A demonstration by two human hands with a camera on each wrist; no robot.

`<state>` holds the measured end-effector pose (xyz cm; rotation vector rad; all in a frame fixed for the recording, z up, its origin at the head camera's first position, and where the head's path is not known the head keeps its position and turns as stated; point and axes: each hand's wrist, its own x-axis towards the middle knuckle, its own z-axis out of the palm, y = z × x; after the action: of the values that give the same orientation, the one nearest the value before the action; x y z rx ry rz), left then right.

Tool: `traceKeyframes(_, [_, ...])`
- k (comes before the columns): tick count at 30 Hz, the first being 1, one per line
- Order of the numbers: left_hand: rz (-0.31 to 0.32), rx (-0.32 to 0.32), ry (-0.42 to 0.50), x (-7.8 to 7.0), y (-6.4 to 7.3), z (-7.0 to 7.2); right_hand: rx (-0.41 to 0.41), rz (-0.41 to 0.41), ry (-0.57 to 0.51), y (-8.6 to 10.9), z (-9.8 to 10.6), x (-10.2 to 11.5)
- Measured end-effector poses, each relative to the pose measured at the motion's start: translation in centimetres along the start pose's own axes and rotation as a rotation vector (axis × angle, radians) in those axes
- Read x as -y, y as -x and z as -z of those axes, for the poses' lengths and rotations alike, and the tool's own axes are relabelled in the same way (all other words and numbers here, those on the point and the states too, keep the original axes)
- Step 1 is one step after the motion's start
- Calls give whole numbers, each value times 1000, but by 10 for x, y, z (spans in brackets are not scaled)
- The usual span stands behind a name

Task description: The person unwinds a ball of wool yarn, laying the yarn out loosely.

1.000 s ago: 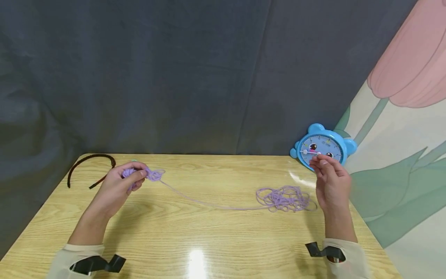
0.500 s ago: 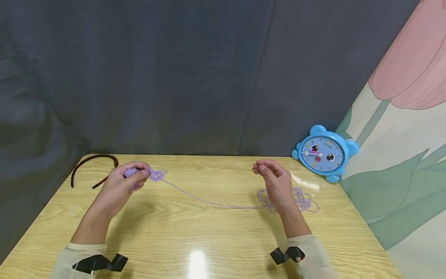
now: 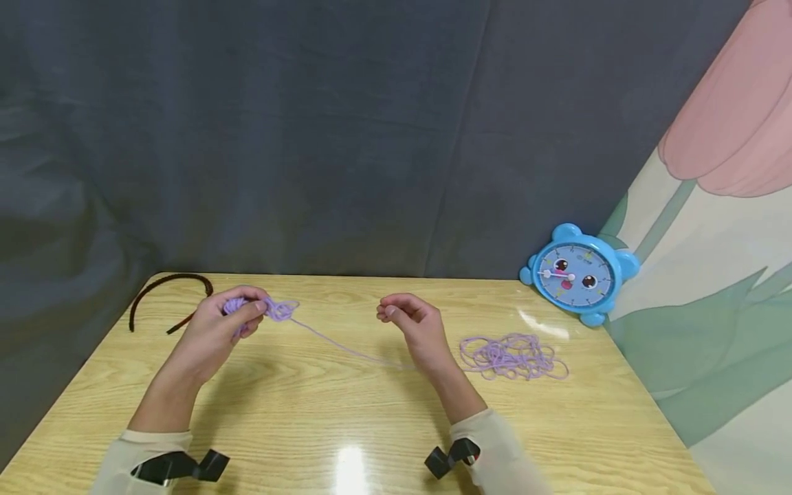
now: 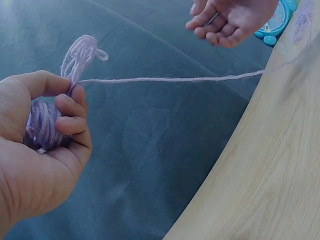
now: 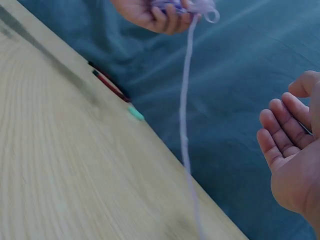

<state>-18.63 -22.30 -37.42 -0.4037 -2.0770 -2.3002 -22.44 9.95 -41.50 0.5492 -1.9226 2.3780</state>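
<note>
Grips the yarn bundle (image 4: 45, 125) in the left hand (image 3: 212, 328) toward the bench's (image 3: 291, 419) far-left corner, seemingly against unwinding; holds nothing in the relaxed right hand (image 3: 421, 331); has a loose pile (image 3: 512, 357) toward the right edge.

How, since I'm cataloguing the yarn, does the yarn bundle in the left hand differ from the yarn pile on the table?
The yarn bundle is held in the left hand, while the yarn pile lies on the table. The bundle is mostly wound compactly; the pile spreads in loose, tangled loops. Both are light purple, with a strand running between them.
</note>
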Motion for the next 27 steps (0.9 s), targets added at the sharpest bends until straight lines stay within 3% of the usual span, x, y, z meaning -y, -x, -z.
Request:
traceKeyframes(15, [-10, 10, 10, 2, 0, -1, 164, -101, 25, -4, -59, -22])
traceKeyframes(27, [-7, 7, -8, 2, 0, -1, 297, -154, 164, 0, -75, -30])
